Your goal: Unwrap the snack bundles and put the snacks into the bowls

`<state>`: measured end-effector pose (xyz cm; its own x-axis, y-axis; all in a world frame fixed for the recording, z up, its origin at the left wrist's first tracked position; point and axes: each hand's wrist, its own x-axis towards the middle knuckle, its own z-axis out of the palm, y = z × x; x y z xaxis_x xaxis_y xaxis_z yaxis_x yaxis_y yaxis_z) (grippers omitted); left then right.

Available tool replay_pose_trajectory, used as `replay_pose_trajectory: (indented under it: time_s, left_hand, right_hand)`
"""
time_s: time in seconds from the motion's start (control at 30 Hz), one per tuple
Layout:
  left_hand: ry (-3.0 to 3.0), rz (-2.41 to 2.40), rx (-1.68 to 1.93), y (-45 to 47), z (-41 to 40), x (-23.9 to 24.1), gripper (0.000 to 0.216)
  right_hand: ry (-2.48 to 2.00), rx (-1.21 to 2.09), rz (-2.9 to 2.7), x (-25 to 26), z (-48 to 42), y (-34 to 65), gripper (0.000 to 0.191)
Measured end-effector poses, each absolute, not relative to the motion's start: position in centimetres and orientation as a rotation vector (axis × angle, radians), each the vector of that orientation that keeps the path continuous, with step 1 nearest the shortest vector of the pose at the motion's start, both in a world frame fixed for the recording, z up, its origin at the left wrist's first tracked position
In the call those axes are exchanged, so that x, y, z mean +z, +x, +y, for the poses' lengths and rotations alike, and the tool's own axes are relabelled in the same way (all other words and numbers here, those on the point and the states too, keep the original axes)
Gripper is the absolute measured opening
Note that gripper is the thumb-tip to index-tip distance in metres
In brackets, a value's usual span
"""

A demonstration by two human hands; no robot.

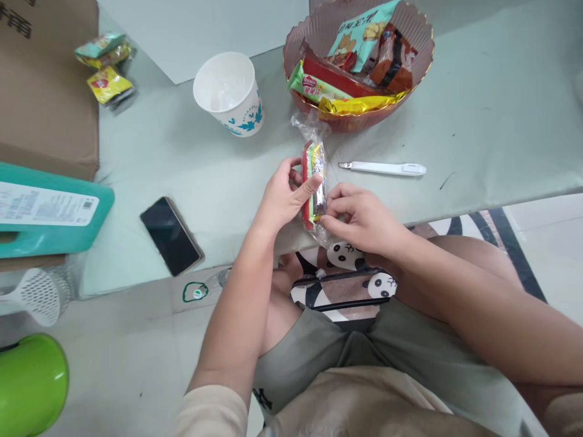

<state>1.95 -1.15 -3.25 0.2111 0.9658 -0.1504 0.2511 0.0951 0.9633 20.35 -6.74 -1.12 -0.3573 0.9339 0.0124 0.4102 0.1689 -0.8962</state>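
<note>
In the head view, my left hand [288, 193] is wrapped round a small bundle of packaged snacks [308, 193], coloured red, green and yellow, with its thumb across the front. Clear plastic film [310, 124] encloses the bundle and sticks out loose at the top and bottom. My right hand [359, 217] is closed at the bundle's lower right edge, with thumb and fingertips pinching the film there. A white utility knife [382, 169] lies on the table just beyond my right hand.
Behind my hands stand a paper cup [241, 103] and a pink bowl [310, 30] of packaged snacks. A phone [172, 235] lies at the left near the table edge [122, 285]. Farther left are several snack packets [109, 85], a cardboard box [54, 109] and a green board [102, 206].
</note>
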Motion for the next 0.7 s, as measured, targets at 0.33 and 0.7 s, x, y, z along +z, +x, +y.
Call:
replay_pose_trajectory:
  time_s: [0.33,0.7]
  left_hand:
    - [1.301,1.201,0.775,0.4,-1.0,-3.5,0.068]
    - [1.308,1.296,0.755,1.7,-1.3,-2.4,0.058]
  right_hand:
    - [-1.823,0.938,-1.881,0.5,-6.0,22.7,0.041]
    - [-1.868,0.841,-1.846,0.4,-5.8,21.7,0.031]
